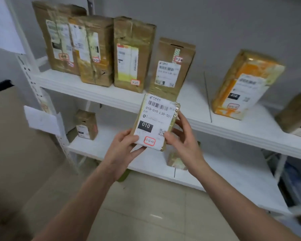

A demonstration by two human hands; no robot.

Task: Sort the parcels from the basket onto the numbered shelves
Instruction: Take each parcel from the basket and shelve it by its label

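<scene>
Grey wall and white shelving ahead. Held the parcel upright in front of the upper shelf, long axis near vertical, label outward. Gripped its lower-left corner with the left hand, thumb on its face; pinched its right edge with the right hand, fingers curled. Judged the free gap up and rightward, between brown box and orange parcel, right hand nearer.

You hold a small parcel upright before the white shelves, your left hand gripping its lower left corner and your right hand its right edge. Its label reads 010. Taped brown boxes stand along the upper shelf.
</scene>
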